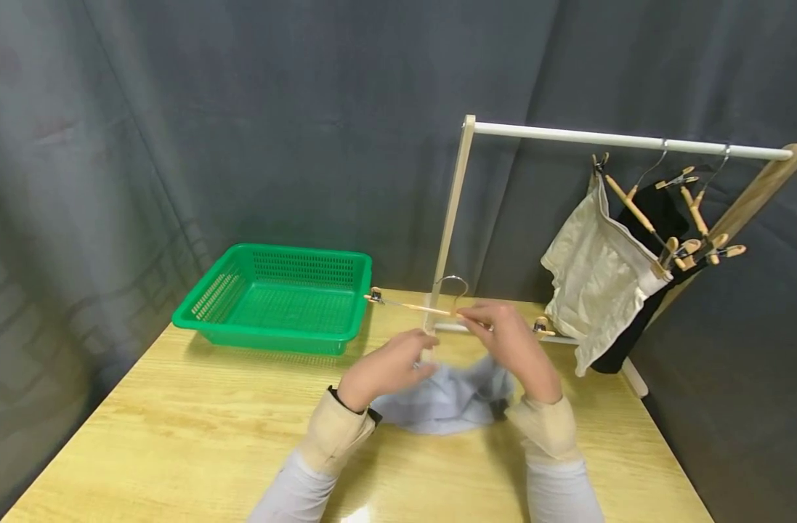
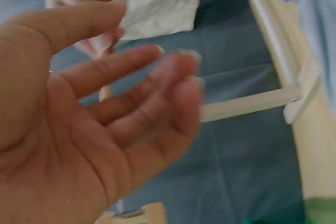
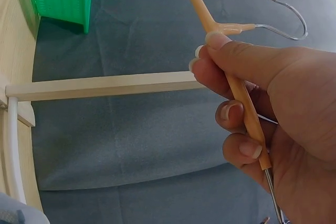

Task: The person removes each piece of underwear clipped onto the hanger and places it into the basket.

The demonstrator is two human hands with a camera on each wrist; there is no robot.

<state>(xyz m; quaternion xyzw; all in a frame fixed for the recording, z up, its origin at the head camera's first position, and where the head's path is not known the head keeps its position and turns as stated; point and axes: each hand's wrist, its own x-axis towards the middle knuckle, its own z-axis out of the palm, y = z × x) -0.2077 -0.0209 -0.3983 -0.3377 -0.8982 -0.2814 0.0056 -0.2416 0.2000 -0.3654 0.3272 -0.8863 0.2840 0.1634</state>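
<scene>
My right hand (image 1: 509, 345) grips the wooden bar of a clip hanger (image 3: 244, 98), thumb and fingers curled round it. The hanger's metal hook (image 3: 299, 22) points away from the palm, and a clip (image 1: 375, 295) shows at its left end. Lower and to the left, my left hand (image 1: 391, 367) is held up with loosely bent fingers and nothing in them; the left wrist view shows its bare palm (image 2: 68, 145). Below both hands a crumpled light blue cloth (image 1: 447, 399) lies on the table.
A green plastic basket (image 1: 274, 338) stands at the left back of the table (image 1: 195, 436). On the right is a rack with a white rail (image 1: 568, 135). White shorts (image 1: 594, 269) and a black garment (image 1: 614, 356) hang there from clip hangers. Grey curtains surround the table.
</scene>
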